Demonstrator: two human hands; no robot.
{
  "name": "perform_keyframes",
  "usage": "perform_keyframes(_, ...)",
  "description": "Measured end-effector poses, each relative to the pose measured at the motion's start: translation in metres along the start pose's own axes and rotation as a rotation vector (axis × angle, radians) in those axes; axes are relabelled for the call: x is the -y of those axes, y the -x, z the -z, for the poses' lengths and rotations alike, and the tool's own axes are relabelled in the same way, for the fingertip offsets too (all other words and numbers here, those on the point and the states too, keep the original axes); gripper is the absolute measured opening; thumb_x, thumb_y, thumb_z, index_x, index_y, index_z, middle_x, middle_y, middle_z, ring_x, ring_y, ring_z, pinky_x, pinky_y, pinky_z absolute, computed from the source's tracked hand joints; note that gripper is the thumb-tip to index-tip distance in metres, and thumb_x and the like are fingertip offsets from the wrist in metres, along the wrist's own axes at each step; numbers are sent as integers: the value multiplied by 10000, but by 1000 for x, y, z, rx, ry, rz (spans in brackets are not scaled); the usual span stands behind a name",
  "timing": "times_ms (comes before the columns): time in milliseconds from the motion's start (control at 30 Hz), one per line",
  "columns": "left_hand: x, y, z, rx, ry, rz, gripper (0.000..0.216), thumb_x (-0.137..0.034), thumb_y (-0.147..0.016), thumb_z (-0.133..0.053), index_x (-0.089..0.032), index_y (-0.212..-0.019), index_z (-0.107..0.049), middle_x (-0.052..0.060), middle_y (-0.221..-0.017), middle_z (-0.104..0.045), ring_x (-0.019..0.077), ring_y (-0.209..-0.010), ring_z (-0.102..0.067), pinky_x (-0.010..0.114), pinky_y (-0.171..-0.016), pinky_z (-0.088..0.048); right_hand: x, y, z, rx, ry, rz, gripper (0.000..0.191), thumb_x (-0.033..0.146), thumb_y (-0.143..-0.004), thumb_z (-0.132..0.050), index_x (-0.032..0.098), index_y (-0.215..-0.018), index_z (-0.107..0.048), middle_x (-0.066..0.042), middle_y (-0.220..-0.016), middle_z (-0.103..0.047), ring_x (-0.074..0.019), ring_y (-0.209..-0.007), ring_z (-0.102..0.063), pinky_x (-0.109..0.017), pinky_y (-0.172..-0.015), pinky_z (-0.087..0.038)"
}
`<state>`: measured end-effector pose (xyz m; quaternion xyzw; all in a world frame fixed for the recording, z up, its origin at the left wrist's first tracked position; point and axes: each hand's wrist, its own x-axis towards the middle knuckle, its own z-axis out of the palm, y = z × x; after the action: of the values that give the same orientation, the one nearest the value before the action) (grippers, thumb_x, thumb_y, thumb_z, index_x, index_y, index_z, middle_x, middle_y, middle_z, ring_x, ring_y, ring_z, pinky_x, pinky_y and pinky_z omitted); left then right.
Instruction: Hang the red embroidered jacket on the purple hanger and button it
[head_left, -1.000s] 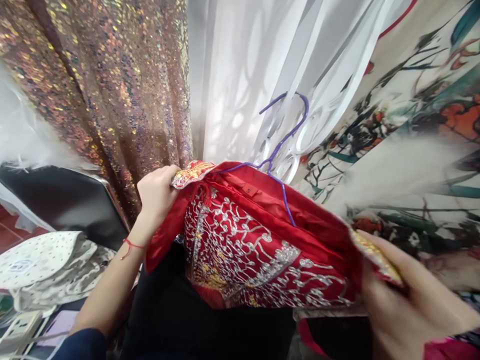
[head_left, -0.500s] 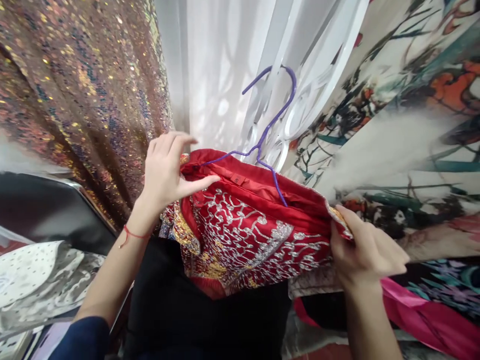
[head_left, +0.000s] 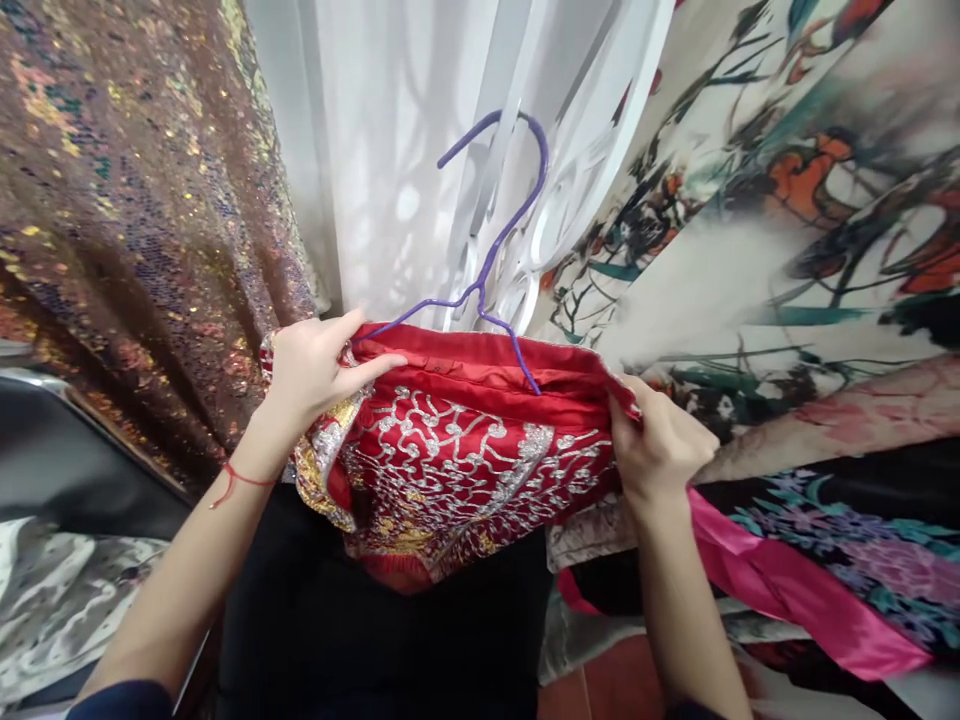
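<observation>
A red garment [head_left: 457, 430] with silver and gold embroidery hangs in front of me, its satin-lined top edge pulled wide. A purple wire hanger [head_left: 480, 285] has its lower arms inside the opening and its hook over a white frame bar. My left hand [head_left: 311, 370], a red string around its wrist, is closed on the garment's left end, thumb along the inside of the lining. At the opposite end, my right hand [head_left: 660, 435] pinches the edge between thumb and fingers. A small label [head_left: 439, 368] shows on the lining.
Sequinned gold-pink fabric [head_left: 142, 220] hangs at left. Behind the hanger stand a white openwork frame [head_left: 592, 190] and white cloth. Floral fabric [head_left: 750, 260] covers the right side, above a pink satin ribbon [head_left: 795, 590]. A black chair-like surface [head_left: 82, 450] lies left.
The view has shifted, so hanger and garment sit further left. My left hand, its fingers raised before, has closed down on the garment's edge. My right hand keeps its hold.
</observation>
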<state>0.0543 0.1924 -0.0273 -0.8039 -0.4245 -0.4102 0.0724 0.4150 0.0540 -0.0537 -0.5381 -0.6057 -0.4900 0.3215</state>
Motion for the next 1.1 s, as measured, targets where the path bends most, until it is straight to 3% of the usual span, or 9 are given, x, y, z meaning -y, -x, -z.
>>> perform_keyframes(233,-27,14,16,13,-98,122,480,-564,-961,-500,-211,-645,-576,1,-501,-495,163,-506,-508,282,-528,-232,20,-27,13,-104,53,-64,243,312,-991,-573,156,-1071,-741,-50,-669,-669,-144,-539,-543,-285,-543,-338)
perform_keyframes(333,-28,17,23,18,-51,92,361,-516,-970,-509,-212,-863,-673,16,-614,-610,175,-560,-558,290,-560,-330,35,-18,18,-90,69,-138,266,346,-991,-562,156,-1056,-736,-47,-649,-637,-139,-515,-511,-293,-537,-332)
perform_keyframes(400,-33,13,24,-87,34,33,309,-461,-962,-547,-198,-1072,-666,61,-829,-705,189,-679,-617,317,-666,-440,38,-8,16,-68,51,-145,308,370,-1002,-517,159,-1044,-738,-45,-632,-606,-135,-500,-474,-300,-538,-318)
perform_keyframes(500,-54,-1,18,-249,90,-165,315,-417,-926,-628,-207,-1160,-647,117,-1080,-708,244,-962,-655,397,-882,-485,34,3,8,-56,0,-108,319,363,-999,-494,171,-1068,-740,-36,-617,-577,-135,-500,-451,-306,-546,-308)
perform_keyframes(633,-93,-24,-3,-57,110,-633,161,-379,-957,-625,-260,-1029,-706,41,-1021,-716,240,-1115,-634,415,-941,-449,31,4,6,-42,-41,-110,250,326,-959,-547,184,-1068,-722,-41,-669,-625,-147,-537,-509,-298,-554,-345)
perform_keyframes(733,-106,-35,-18,-64,133,-802,176,-372,-978,-621,-232,-941,-722,23,-908,-722,217,-1065,-637,377,-870,-427,37,5,15,-15,-162,-279,194,348,-919,-601,189,-993,-682,-23,-705,-645,-143,-559,-557,-274,-576,-427)
perform_keyframes(833,-107,-35,-24,-136,149,-765,202,-364,-969,-642,-214,-860,-721,11,-812,-718,203,-960,-625,359,-807,-406,42,12,26,44,-311,-411,117,297,-927,-583,200,-923,-649,11,-699,-636,-134,-574,-580,-259,-592,-474)
perform_keyframes(900,-108,-31,-23,-125,173,-696,185,-365,-943,-678,-216,-843,-725,9,-780,-719,216,-950,-609,352,-772,-400,42,15,33,46,-318,-403,115,238,-942,-569,202,-864,-645,3,-719,-655,-134,-617,-606,-256,-614,-484)
perform_keyframes(1100,-130,-23,-24,-85,182,-404,88,-258,-888,-730,-190,-844,-695,48,-817,-747,291,-1020,-597,427,-851,-418,50,-4,59,-150,-109,-308,126,119,-913,-629,200,-819,-656,-3,-725,-676,-119,-631,-605,-241,-602,-441)
